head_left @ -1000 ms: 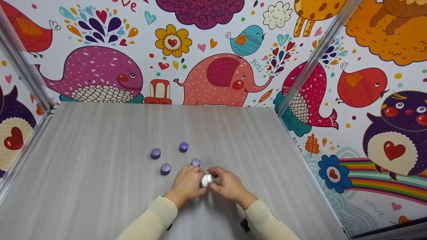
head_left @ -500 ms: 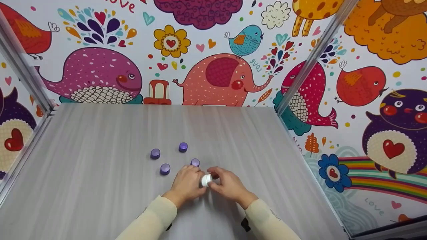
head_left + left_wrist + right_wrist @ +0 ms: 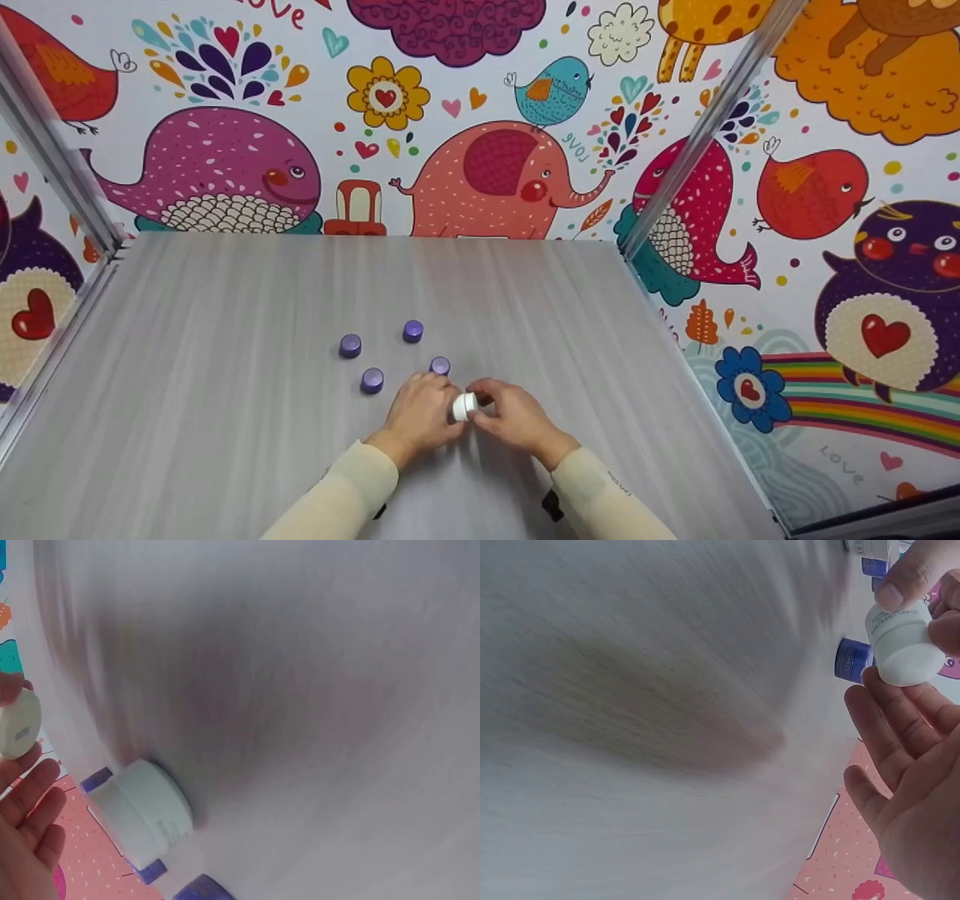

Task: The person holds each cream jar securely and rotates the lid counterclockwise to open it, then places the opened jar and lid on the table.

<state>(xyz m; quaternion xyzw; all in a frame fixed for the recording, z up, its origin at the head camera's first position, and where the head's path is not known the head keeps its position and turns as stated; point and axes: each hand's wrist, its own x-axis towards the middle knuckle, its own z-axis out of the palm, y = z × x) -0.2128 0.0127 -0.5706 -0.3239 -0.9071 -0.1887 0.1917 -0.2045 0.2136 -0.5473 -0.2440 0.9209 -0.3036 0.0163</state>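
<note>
A small white screw-top jar (image 3: 464, 407) is held between both hands in the head view, tilted on its side with a seam round it. My left hand (image 3: 422, 412) grips its left end. My right hand (image 3: 517, 418) pinches its right end between thumb and fingers. In the right wrist view a thumb presses on the printed side of the jar (image 3: 900, 637), while several fingers of my right hand (image 3: 907, 802) stay extended. The left wrist view shows one printed flat end of the held jar (image 3: 19, 727) at the left edge, with fingers of my left hand (image 3: 30, 817) spread below.
Several purple round caps or jars, such as the purple cap (image 3: 350, 345), stand on the grey table (image 3: 225, 360) beyond my left hand. Another white jar (image 3: 146, 810) stands on it in the left wrist view. Patterned walls (image 3: 480, 180) border the table.
The right hand has shifted very slightly while pinching the jar. The left hand, the jar and the purple pieces stay essentially where they were.
</note>
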